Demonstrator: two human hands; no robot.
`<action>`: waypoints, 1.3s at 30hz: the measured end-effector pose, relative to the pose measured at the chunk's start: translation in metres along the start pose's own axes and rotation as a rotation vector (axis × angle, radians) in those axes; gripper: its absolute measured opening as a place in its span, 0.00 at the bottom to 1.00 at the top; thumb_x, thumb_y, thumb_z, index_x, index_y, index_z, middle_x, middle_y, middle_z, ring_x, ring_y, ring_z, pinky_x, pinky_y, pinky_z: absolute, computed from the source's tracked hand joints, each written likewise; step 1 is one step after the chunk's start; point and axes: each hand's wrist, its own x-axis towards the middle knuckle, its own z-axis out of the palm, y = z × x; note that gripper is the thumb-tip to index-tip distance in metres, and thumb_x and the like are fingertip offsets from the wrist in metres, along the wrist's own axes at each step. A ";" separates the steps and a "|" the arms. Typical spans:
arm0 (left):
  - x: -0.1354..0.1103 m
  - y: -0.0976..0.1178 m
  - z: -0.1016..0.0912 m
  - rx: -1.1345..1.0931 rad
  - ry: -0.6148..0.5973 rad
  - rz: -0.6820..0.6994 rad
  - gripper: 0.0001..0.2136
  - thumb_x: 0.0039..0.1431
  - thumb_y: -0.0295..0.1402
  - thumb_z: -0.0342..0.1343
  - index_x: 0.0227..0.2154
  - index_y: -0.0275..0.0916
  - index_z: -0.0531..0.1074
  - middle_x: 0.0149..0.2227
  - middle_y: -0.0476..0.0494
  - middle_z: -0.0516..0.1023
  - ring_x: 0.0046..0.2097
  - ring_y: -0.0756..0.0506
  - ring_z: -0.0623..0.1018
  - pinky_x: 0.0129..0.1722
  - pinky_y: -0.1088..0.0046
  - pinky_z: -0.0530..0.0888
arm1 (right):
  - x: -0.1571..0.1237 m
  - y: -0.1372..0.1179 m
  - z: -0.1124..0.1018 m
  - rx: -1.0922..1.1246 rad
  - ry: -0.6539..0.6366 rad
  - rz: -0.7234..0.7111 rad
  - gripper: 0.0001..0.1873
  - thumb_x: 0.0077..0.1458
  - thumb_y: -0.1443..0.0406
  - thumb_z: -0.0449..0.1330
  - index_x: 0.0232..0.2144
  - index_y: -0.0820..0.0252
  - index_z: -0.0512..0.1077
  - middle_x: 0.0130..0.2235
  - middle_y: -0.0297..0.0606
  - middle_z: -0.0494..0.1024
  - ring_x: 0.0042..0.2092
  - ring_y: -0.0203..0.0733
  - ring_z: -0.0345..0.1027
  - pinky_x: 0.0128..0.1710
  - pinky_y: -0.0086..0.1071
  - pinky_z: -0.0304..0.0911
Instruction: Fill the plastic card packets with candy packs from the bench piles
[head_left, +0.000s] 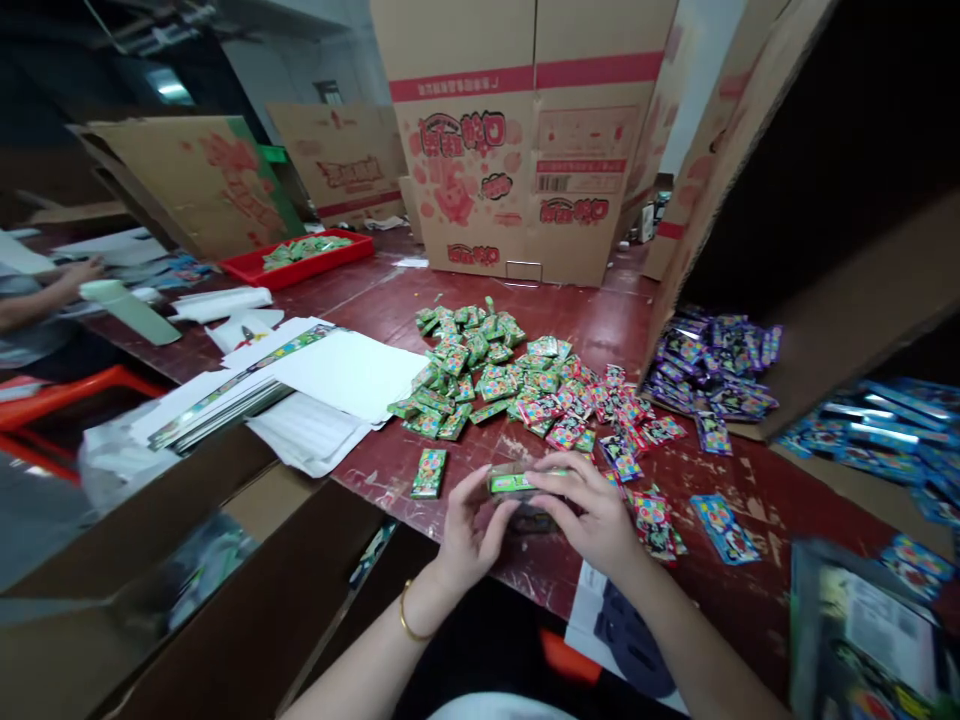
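Both my hands hold a small stack of green packets (517,483) just above the near edge of the dark red table (585,320). My left hand (469,535), with a gold bracelet at the wrist, grips the stack's left end. My right hand (589,510) curls over its right end and top. A single green packet (429,473) lies flat just left of my hands. Beyond them spreads a heap of green packets (469,370), running into pink-red packets (592,400) on the right.
Purple packets (709,370) and blue packets (885,430) fill open cartons on the right. White sheets (337,375) lie at the left. A printed carton (525,140) stands behind, a red tray (300,258) of green packets far left. Another person's hand (79,272) rests at the left edge.
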 end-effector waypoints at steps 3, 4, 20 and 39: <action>0.001 -0.008 -0.008 0.036 -0.013 0.031 0.26 0.60 0.28 0.55 0.58 0.44 0.53 0.47 0.38 0.71 0.43 0.46 0.78 0.37 0.74 0.78 | -0.004 0.007 0.008 0.065 0.070 0.062 0.19 0.56 0.73 0.59 0.48 0.50 0.71 0.50 0.42 0.68 0.51 0.45 0.67 0.48 0.39 0.68; 0.002 -0.011 -0.009 0.030 -0.013 0.018 0.28 0.59 0.28 0.55 0.59 0.45 0.51 0.45 0.39 0.71 0.41 0.47 0.78 0.35 0.75 0.78 | -0.007 0.010 0.010 0.121 0.128 0.106 0.20 0.55 0.73 0.59 0.48 0.50 0.69 0.50 0.42 0.68 0.51 0.45 0.67 0.48 0.39 0.68; 0.044 0.025 -0.028 -0.040 -0.171 0.103 0.12 0.54 0.17 0.54 0.38 0.39 0.68 0.43 0.40 0.75 0.46 0.44 0.77 0.45 0.64 0.75 | -0.007 0.003 -0.008 -0.229 0.029 -0.153 0.23 0.54 0.80 0.55 0.48 0.55 0.68 0.51 0.44 0.72 0.52 0.46 0.67 0.51 0.45 0.66; 0.032 0.050 -0.031 0.047 -0.254 0.127 0.10 0.57 0.22 0.56 0.41 0.37 0.74 0.40 0.40 0.77 0.40 0.47 0.78 0.39 0.72 0.76 | 0.004 -0.037 -0.021 0.046 -0.033 0.252 0.06 0.52 0.71 0.64 0.32 0.57 0.79 0.34 0.38 0.81 0.38 0.40 0.76 0.42 0.32 0.72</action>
